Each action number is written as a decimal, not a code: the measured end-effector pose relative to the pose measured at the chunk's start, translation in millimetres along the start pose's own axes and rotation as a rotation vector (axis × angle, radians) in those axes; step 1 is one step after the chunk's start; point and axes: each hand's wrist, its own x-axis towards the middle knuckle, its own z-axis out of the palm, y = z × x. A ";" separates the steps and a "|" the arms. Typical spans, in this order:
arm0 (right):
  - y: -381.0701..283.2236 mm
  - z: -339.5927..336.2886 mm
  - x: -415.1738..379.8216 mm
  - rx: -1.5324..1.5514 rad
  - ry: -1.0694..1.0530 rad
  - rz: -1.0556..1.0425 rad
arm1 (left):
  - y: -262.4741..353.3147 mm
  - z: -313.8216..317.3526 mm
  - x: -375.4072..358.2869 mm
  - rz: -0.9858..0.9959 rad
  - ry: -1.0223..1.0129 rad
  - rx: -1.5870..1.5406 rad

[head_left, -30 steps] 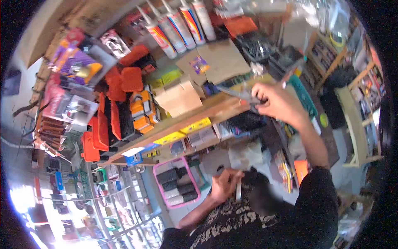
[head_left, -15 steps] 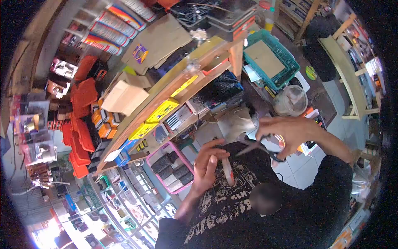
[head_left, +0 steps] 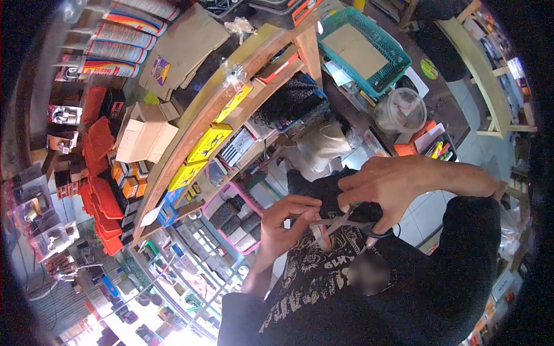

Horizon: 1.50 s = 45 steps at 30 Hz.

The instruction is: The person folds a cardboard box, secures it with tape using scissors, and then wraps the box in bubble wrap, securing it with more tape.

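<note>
Far left: bright red-orange plastic cases [head_left: 101, 141], some standing open, in a row. Just right of their upper end, printed white sealant cartridges [head_left: 118, 49] lie side by side. Next, an open tan cardboard box [head_left: 144, 132], then yellow printed boxes [head_left: 209, 143] along the shelf edge. Below those, a pink-rimmed plastic basket [head_left: 248, 251] of dark and grey packets.

Centre: left hand [head_left: 285, 225], grip pinching the upper end of a slim white-and-red piece [head_left: 321, 236] between thumb and fingers. Piece hangs tilted in front of a black T-shirt [head_left: 404, 294] with pale print. Metal scissors with dark handles [head_left: 344, 220] reach the piece near the left fingertips; blades look parted, contact cannot be told. Right hand [head_left: 386, 184]: grip closed around the scissors' handles.

Beyond, on a dark brown counter [head_left: 444, 115]: teal plastic basket [head_left: 395, 72] holding flat cardboard; a clear round plastic tub [head_left: 401, 109] just beside it.
</note>
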 end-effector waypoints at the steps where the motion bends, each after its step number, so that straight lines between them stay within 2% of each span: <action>1: -3.3 -2.3 3.8 -0.039 -0.004 -0.008 | 0.9 -1.1 0.2 -0.051 0.012 -0.045; 7: -5.4 -5.6 22.6 -0.042 -0.010 -0.032 | 0.6 -9.3 11.1 0.076 -0.068 0.014; 20: -9.7 -14.4 38.1 -0.089 -0.070 -0.019 | 9.7 -18.6 7.5 0.038 -0.087 -0.023; 22: -9.6 -14.2 35.4 -0.099 -0.009 -0.049 | 8.4 -17.3 7.2 0.031 -0.086 -0.025; 27: -9.6 -11.2 32.9 -0.111 -0.021 -0.031 | 10.0 -16.2 10.6 0.048 -0.111 0.015; 38: -7.8 -5.1 31.0 -0.129 -0.075 -0.019 | 12.2 -22.1 9.9 -0.094 -0.200 -0.028; 45: -9.9 -5.5 33.4 -0.155 -0.113 -0.021 | 1.7 -17.3 3.8 -0.059 -0.142 -0.083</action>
